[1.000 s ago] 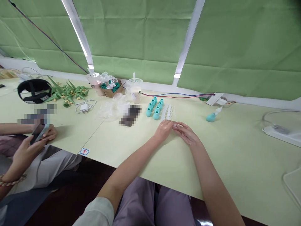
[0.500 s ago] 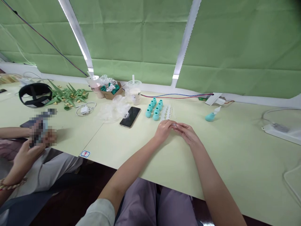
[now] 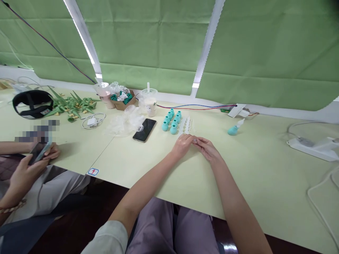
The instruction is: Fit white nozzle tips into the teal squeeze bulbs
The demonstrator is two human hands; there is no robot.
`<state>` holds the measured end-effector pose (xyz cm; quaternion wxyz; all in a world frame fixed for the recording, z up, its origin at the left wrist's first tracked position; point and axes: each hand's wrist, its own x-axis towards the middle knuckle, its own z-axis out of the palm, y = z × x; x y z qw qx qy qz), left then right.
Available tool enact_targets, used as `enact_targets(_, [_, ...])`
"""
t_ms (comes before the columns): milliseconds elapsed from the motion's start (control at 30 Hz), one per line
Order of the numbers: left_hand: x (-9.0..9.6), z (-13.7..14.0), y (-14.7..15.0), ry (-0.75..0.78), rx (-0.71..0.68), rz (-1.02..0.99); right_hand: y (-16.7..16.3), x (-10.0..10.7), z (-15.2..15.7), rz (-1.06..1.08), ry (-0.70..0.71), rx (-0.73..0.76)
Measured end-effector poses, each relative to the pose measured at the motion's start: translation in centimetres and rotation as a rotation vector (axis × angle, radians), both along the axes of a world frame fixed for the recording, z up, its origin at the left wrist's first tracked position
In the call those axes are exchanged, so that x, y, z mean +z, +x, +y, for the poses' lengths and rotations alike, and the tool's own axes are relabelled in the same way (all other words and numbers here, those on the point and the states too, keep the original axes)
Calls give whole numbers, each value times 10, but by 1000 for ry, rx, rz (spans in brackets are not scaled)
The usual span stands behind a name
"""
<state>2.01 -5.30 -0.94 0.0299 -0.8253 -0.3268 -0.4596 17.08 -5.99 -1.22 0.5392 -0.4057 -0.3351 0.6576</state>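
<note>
Over the table, my left hand (image 3: 183,145) and my right hand (image 3: 207,148) meet at the fingertips. Both are closed in a pinch around a small whitish piece (image 3: 195,140), mostly hidden by the fingers, its kind unclear. Just beyond them lie small translucent white parts (image 3: 186,125) in rows. Left of these parts, several teal rubber bulbs (image 3: 173,129) stand with their open necks upward. Farther right, a teal bulb with a clear nozzle (image 3: 233,130) rests tilted on the table.
A black phone (image 3: 144,130), crumpled clear plastic bags (image 3: 123,123) and a drink cup with straw (image 3: 150,105) are left of the bulbs. Farther left are a small carton (image 3: 124,104), a charger (image 3: 92,122) and green pieces (image 3: 71,106). Another person's hand (image 3: 28,173) holds a phone. A power strip (image 3: 312,149) lies right.
The whole view has shifted slightly, with the table's things a little farther left. My two hands stay pinched together on the small piece, with hardly any visible movement.
</note>
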Motion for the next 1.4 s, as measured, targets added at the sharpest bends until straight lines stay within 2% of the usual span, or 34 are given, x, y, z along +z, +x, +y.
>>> enact_targets(367, [5,-5,-2,16,-9,3,-5,-1,-2,39,-17,40])
enact_targets(533, [9,-9,-2,49,-34,-20,-3,0,-4,42,18,69])
enact_targets(767, [8,-7,-2,80,-9,-30,-6,4,-7,43,8,60])
enact_targets(900, [10,-8,-3,101,-30,-20,-4,3,-6,50,-22,109])
enact_targets(1167, [15,-15,-4,48,-108,58,3,7,-6,63,-64,184])
enact_targets(1267, [10,-11,-2,47,-63,-2,-1,12,-8,68,-51,147])
enact_targets(1400, [5,-3,1,8,45,-192,-11,20,-9,91,58,101])
